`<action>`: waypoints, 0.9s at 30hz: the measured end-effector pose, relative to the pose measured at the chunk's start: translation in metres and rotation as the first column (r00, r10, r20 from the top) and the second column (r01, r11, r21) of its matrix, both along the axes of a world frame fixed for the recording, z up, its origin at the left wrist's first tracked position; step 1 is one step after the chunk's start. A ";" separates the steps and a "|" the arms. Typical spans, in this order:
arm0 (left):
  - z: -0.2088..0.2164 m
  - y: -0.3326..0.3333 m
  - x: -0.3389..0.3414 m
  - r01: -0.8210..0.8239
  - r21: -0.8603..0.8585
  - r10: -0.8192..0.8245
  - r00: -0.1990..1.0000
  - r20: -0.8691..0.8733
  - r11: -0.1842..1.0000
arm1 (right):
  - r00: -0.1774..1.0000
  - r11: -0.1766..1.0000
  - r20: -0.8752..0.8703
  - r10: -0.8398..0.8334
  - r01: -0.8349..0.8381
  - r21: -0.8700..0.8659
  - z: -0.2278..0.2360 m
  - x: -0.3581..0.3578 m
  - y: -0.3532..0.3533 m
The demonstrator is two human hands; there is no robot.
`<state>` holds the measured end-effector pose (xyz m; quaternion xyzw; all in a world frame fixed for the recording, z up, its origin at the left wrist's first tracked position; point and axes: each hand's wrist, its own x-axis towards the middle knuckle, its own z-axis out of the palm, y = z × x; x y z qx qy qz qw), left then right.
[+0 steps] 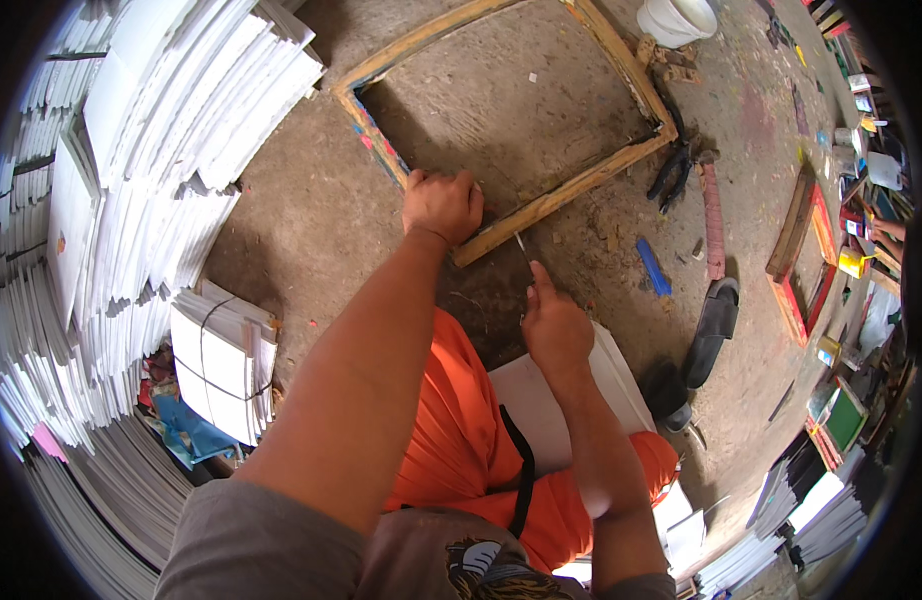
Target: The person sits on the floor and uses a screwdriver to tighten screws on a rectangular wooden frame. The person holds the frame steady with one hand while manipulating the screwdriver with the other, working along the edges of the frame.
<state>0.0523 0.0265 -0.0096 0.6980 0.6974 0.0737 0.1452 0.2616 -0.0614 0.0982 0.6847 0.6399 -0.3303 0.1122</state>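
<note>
One frame (581,184), far corner cropped

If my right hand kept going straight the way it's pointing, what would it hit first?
Probably the near rail of the wooden frame: your right hand points at it, behind the thin tool it holds, though depth is unclear.
</note>
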 end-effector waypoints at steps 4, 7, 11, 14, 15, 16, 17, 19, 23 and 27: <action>0.002 -0.001 0.003 -0.001 -0.030 0.001 1.000 -0.008 1.000 | 0.999 0.999 -0.023 -0.039 0.038 -0.035 0.000 -0.008 0.003; 0.007 0.000 0.003 -0.010 -0.073 0.009 1.000 -0.020 0.997 | 0.960 0.986 -0.231 -0.162 0.151 -0.064 -0.012 0.003 0.003; 0.008 0.002 0.003 -0.013 -0.128 0.009 0.999 -0.032 0.992 | 0.988 0.994 0.112 0.107 -0.105 -0.023 0.011 -0.006 0.008; 0.013 0.004 0.004 0.002 -0.154 -0.008 0.999 -0.039 0.988 | 0.895 0.964 -0.377 -0.240 0.266 0.018 -0.030 0.011 -0.005; 0.012 0.004 0.003 0.002 -0.147 -0.009 0.999 -0.046 0.989 | 0.829 0.937 -0.449 -0.332 0.344 -0.058 -0.038 0.012 -0.007; 0.012 0.005 0.003 0.003 -0.140 -0.010 0.999 -0.052 0.990 | 0.749 0.900 -0.510 -0.422 0.413 -0.139 -0.044 0.013 -0.008; 0.012 0.005 0.004 0.004 -0.133 -0.012 0.998 -0.058 0.991 | 0.656 0.854 -0.558 -0.508 0.470 -0.225 -0.050 0.015 -0.011; 0.012 0.004 0.003 -0.002 -0.140 -0.006 0.999 -0.054 0.990 | 0.603 0.790 -0.514 -0.610 0.509 -0.341 -0.022 0.005 0.000; 0.011 0.002 0.004 -0.015 -0.106 0.013 1.000 -0.026 0.994 | 0.452 0.619 -0.423 -0.785 0.556 -0.555 -0.015 0.009 0.006; 0.013 0.002 0.001 -0.023 -0.169 0.017 0.999 -0.036 0.985 | -0.088 0.198 -0.238 -0.967 0.322 -0.926 -0.023 0.022 0.004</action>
